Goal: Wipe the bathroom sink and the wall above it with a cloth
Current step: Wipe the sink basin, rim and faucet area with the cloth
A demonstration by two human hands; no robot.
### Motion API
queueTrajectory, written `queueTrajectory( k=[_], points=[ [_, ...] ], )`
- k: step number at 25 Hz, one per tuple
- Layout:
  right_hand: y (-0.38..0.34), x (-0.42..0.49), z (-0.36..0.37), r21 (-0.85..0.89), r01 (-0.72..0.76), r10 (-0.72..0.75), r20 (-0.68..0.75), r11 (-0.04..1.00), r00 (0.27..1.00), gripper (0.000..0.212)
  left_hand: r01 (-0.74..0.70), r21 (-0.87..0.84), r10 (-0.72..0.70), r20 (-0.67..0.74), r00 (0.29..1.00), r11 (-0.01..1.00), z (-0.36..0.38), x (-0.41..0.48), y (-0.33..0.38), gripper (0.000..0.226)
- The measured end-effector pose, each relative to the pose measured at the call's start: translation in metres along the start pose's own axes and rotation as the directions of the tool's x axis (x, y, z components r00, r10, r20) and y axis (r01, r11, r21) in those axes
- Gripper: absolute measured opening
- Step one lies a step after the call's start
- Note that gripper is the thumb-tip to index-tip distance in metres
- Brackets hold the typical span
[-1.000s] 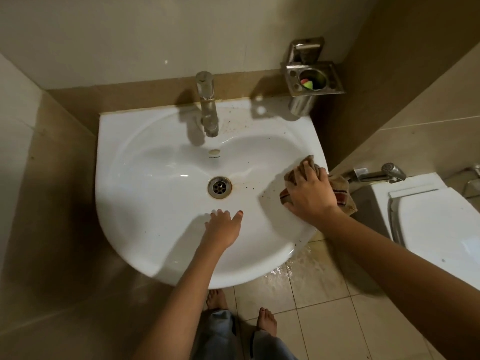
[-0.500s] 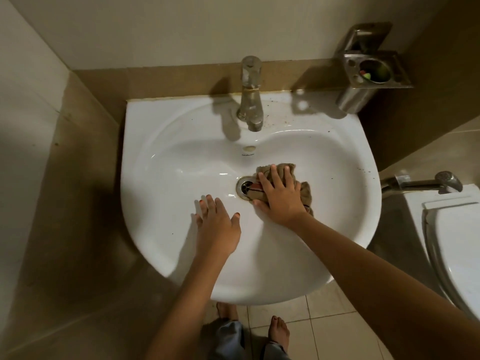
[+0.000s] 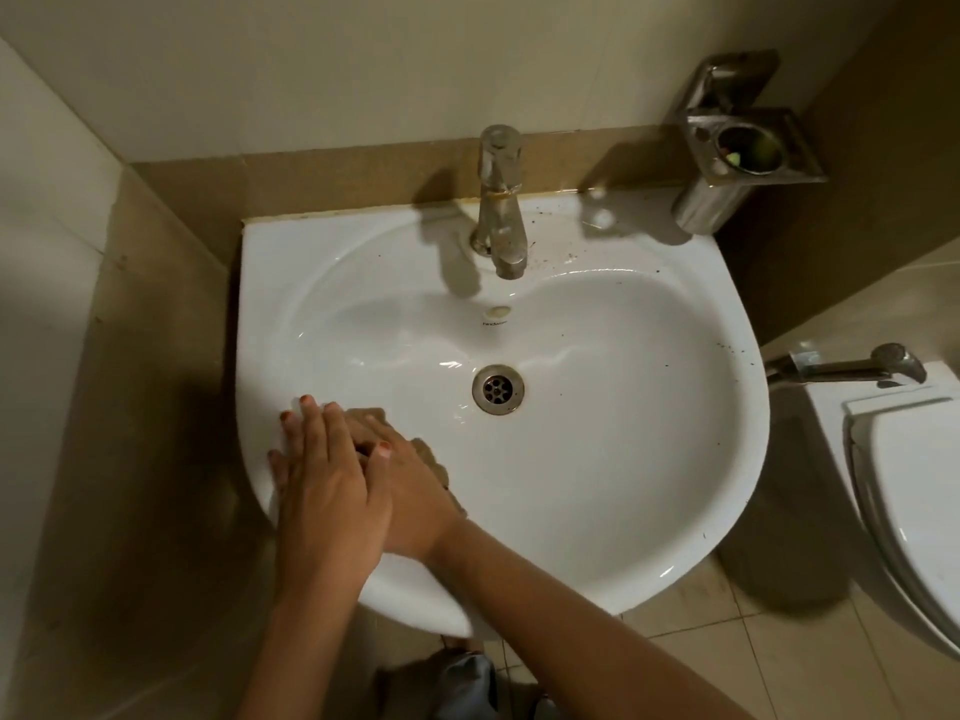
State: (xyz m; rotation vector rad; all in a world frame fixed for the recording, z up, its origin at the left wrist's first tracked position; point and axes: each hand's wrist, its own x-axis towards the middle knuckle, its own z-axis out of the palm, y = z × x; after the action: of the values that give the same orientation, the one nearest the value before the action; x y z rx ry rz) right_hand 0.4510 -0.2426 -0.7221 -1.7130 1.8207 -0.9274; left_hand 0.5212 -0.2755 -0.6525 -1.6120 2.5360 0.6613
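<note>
Cloth (image 3: 435, 456) lies on the sink's (image 3: 623, 511) left front rim; right hand (image 3: 415, 506) presses it flat; left hand (image 3: 327, 491), fingers straight, overlaps the right.

Single head-worn view, steeply downward (wide-angle), close over sink (image 3: 597, 485)

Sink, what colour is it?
The sink is white, dark specks by the tap; head view.

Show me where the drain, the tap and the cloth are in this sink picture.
drain (image 3: 497, 389), head view, middle of the round metal strainer.
tap (image 3: 500, 220), head view, on its upright metal body.
cloth (image 3: 440, 467), head view, on the uncovered brown edge.
</note>
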Motion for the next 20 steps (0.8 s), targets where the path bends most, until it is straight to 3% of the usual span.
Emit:
queueTrajectory(
  k=[2,5,10,16,20],
  points=[
    [-0.002,0.002,0.0,-0.009,-0.014,0.014,0.03,1.0,0.999,0.062,0.016,0.026,-0.016,0.019,1.0,1.0,-0.001,0.003,-0.001,0.064],
    [0.015,0.012,-0.002,-0.049,-0.163,0.166,0.054,0.985,0.985,0.066,0.004,0.11,-0.014,0.094,0.995,0.994,0.009,0.022,0.003,0.066],
    [0.078,0.014,-0.032,-0.339,-0.381,0.413,0.024,0.86,0.91,0.059,-0.121,0.158,0.075,0.271,0.96,0.98,0.051,0.053,0.043,0.067],
    [0.124,-0.026,-0.094,-0.624,-0.32,0.466,0.08,0.713,0.881,0.062,-0.206,0.063,0.166,0.39,0.905,0.976,0.096,0.057,0.108,0.067],
    [0.131,-0.047,-0.138,-0.667,-0.42,0.538,-0.034,0.615,0.842,0.06,-0.266,-0.089,0.276,0.467,0.84,0.96,0.098,0.06,0.151,0.064]
  ],
)
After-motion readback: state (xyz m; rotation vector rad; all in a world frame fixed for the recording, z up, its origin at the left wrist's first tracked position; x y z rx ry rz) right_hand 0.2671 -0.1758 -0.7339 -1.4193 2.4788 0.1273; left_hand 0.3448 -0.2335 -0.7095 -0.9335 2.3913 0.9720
